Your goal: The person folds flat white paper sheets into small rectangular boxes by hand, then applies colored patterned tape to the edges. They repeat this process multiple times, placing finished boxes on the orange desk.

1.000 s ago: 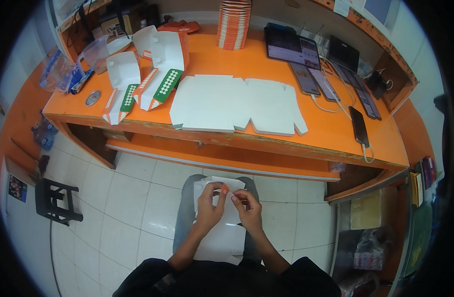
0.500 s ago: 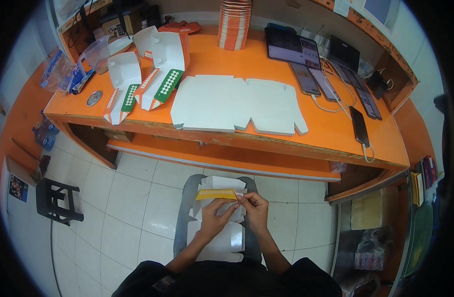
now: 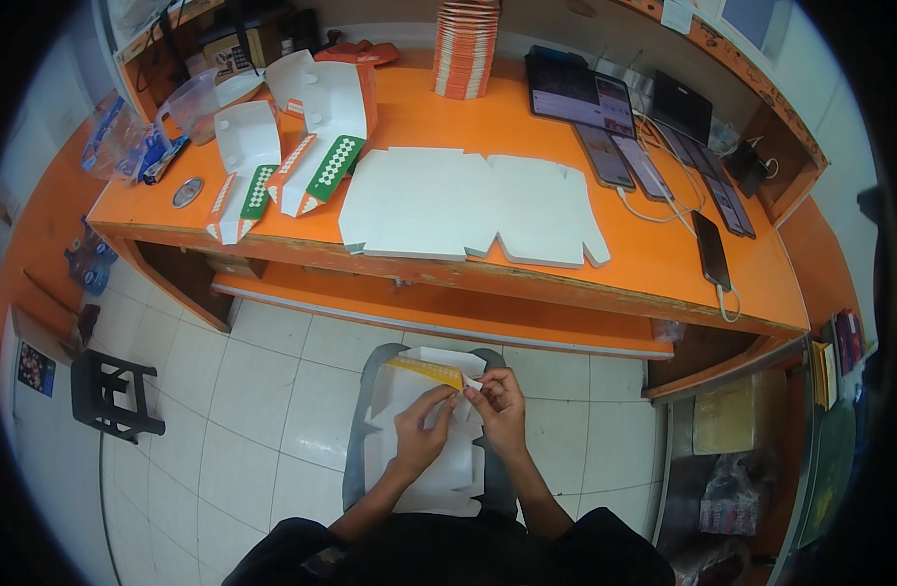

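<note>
A partly folded white cardboard box point(image 3: 398, 391) rests across my lap, with a yellow patterned side panel raised along its far side. My left hand point(image 3: 424, 430) pinches the near edge of that yellow panel between thumb and fingers. Beside it, my right hand point(image 3: 500, 415) is closed on a small white flap at the box's right corner. The fingertips of both hands almost meet there. The box's lower part lies flat toward my body, partly covered by my left hand and wrist.
On the orange desk point(image 3: 302, 234) lies a stack of flat white box blanks point(image 3: 419, 200). Folded boxes point(image 3: 248, 137) stand open at its left; a tall orange-and-white stack point(image 3: 465, 49) is behind. Several phones and a tablet point(image 3: 576, 93) with cables lie right. A black stool point(image 3: 116, 396) stands left.
The yellow panel has tilted, its right end now lower and turned toward me. My left hand has shifted slightly left, and a white flap now shows upright between my fingertips.
</note>
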`<act>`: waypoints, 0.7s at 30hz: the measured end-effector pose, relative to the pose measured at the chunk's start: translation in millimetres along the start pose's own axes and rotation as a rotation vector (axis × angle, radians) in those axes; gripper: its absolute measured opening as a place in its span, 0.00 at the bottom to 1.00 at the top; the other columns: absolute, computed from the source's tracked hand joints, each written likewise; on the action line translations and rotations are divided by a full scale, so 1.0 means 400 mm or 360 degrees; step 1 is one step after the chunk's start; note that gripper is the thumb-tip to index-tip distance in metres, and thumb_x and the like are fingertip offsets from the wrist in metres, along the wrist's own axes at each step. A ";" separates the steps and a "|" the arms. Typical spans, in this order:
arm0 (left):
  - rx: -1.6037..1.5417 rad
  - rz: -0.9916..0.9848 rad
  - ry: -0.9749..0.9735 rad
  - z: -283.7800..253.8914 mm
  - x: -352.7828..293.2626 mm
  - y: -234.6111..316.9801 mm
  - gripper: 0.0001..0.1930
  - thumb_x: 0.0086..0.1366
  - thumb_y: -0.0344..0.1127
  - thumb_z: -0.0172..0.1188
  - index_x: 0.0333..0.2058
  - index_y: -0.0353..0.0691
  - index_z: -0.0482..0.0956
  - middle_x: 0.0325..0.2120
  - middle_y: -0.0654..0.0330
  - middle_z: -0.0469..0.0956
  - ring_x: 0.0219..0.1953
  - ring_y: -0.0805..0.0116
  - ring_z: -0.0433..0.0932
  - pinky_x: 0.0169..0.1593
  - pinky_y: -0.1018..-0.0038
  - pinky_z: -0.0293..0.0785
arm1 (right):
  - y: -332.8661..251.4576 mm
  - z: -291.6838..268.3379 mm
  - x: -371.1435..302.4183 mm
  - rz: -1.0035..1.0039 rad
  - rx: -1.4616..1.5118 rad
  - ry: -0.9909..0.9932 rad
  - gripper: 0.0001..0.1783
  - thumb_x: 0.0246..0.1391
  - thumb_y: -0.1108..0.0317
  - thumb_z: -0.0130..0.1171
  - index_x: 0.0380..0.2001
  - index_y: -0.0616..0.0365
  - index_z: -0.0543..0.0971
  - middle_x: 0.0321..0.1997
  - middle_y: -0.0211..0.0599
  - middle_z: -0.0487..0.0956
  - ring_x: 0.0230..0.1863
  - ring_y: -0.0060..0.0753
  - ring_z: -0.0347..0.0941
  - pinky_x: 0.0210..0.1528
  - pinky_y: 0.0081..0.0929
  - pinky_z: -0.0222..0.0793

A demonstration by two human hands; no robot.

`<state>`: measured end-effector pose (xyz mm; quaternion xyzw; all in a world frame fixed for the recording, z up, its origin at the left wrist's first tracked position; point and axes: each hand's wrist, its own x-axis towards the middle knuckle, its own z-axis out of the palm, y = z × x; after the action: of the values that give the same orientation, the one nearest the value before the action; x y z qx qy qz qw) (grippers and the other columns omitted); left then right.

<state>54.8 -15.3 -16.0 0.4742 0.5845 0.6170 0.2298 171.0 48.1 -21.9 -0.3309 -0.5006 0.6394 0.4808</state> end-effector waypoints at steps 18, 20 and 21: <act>-0.0375 -0.0187 -0.0131 -0.019 0.023 -0.011 0.06 0.58 0.22 0.62 0.35 0.31 0.81 0.36 0.54 0.78 0.40 0.66 0.80 0.43 0.76 0.77 | -0.012 0.003 -0.006 0.0149 0.0024 0.0036 0.11 0.51 0.76 0.64 0.31 0.57 0.70 0.25 0.28 0.78 0.28 0.13 0.72 0.31 0.11 0.66; -0.0540 -0.0249 -0.0135 -0.017 0.022 -0.013 0.07 0.58 0.22 0.62 0.36 0.30 0.80 0.38 0.54 0.77 0.40 0.66 0.79 0.45 0.76 0.78 | -0.013 0.004 -0.007 0.0174 0.0017 0.0007 0.11 0.51 0.75 0.64 0.31 0.57 0.70 0.25 0.29 0.78 0.28 0.14 0.73 0.32 0.12 0.67; -0.0538 -0.0239 -0.0150 -0.017 0.023 -0.014 0.07 0.58 0.22 0.62 0.37 0.30 0.80 0.38 0.54 0.76 0.41 0.66 0.79 0.46 0.75 0.78 | -0.014 0.004 -0.008 0.0182 0.0022 -0.0004 0.11 0.52 0.75 0.64 0.32 0.58 0.70 0.26 0.30 0.78 0.29 0.15 0.74 0.33 0.13 0.68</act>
<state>43.4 -10.0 -17.4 0.4123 0.4948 0.6647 0.3787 172.1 44.9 -16.3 -0.3549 -0.4769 0.6697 0.4451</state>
